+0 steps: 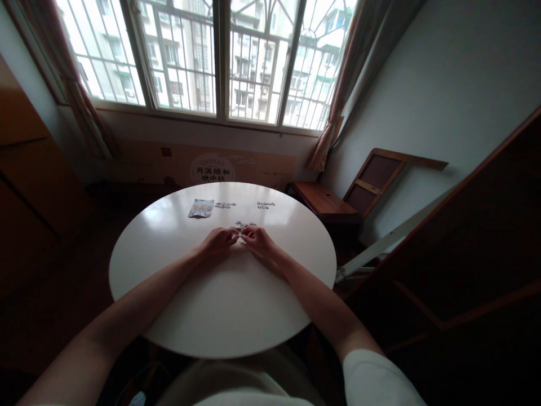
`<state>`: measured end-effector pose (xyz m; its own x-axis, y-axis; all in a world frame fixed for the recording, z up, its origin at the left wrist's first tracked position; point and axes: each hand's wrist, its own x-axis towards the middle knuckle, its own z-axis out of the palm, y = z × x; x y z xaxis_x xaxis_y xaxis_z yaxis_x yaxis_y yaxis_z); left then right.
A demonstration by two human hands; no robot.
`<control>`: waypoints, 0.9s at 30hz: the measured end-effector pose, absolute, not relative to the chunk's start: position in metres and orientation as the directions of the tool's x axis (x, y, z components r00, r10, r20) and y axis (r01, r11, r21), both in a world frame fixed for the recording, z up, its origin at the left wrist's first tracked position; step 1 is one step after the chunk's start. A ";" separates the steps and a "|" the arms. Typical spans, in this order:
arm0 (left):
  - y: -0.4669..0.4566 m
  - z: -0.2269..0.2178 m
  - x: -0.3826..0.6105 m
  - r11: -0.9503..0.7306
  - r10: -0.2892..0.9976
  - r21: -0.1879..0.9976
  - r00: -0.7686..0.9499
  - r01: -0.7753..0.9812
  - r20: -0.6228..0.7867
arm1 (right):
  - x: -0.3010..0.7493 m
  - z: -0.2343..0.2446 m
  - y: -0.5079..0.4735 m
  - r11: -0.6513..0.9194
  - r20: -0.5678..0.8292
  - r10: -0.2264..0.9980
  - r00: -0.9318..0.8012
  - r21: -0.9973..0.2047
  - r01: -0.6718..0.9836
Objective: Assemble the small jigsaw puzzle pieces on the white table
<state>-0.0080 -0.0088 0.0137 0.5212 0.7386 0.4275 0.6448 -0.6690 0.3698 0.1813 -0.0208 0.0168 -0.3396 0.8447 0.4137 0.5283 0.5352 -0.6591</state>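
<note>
a small, loose heap of dark and pale puzzle-like pieces (242, 225) is lying near the middle of the glossy white round table (220, 321); the bare left hand (221, 239) and the bare right hand (258, 238) are resting at its near side, facing each other, fingers bending inward, tips almost meeting; whether they're gripping a piece, i'm not managing to tell; that close pairing is probably giving both hands control over something tiny; beyond, a two-row cluster of pieces (226, 205) and a smaller right-side cluster (266, 205) are sitting well apart, perhaps being kept as separate groups; a colourful rectangular picture packet (202, 208) is lying just beside the two-row cluster, seemingly avoiding the forearms.
</note>
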 end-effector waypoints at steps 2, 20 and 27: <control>-0.009 0.013 -0.008 -0.673 0.735 0.366 0.525 0.643 0.428 | 0.181 0.017 -0.021 0.527 0.407 0.850 -0.334 -0.661 0.535; -0.011 0.017 -0.007 -0.667 0.742 0.375 0.528 0.643 0.414 | 0.181 0.018 -0.023 0.517 0.395 0.856 -0.335 -0.670 0.532; -0.012 0.019 -0.008 -0.664 0.745 0.381 0.526 0.644 0.409 | 0.181 0.021 -0.025 0.511 0.387 0.860 -0.334 -0.667 0.543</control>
